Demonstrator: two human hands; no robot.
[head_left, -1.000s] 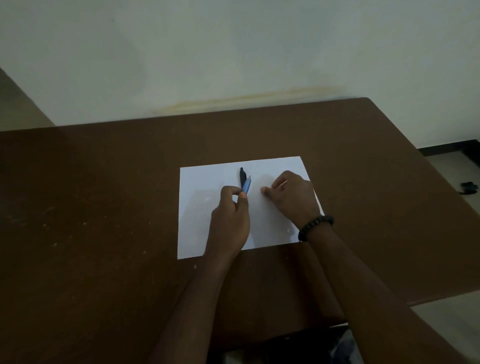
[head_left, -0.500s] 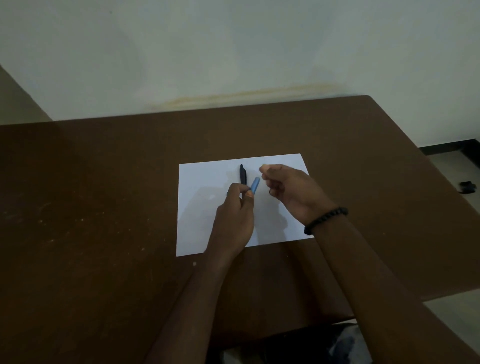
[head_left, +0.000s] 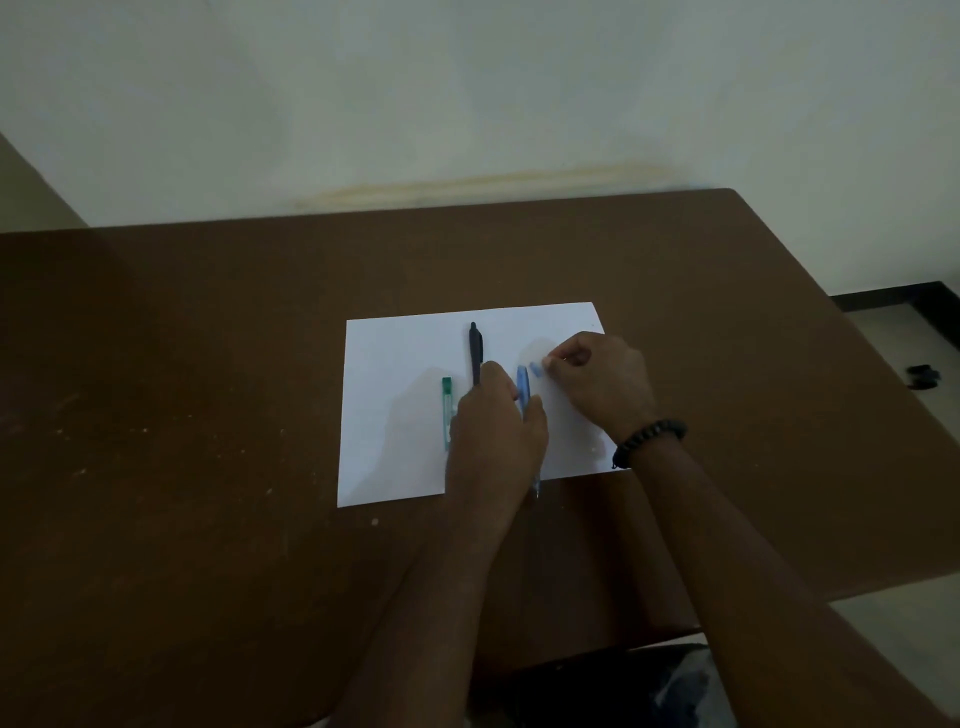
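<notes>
A white sheet of paper (head_left: 395, 364) lies on the brown table (head_left: 208, 415). On it rest a black pen (head_left: 475, 348) and, to its left, a green pen (head_left: 447, 410). My left hand (head_left: 493, 431) hangs low over the paper and grips a blue pen (head_left: 522, 387), whose lower tip pokes out below the hand. My right hand (head_left: 602, 384) is just to the right and pinches a small blue piece (head_left: 535, 368), probably the pen's cap. A dark bead bracelet (head_left: 649, 439) is on my right wrist.
The table's right edge drops to a pale floor where a small dark object (head_left: 922, 376) lies. A pale wall stands behind the table's far edge. Bare tabletop stretches wide to the left of the paper.
My left hand came down onto the paper with the blue pen, uncovering the green pen. My right hand pulled away to the right with the small blue piece.
</notes>
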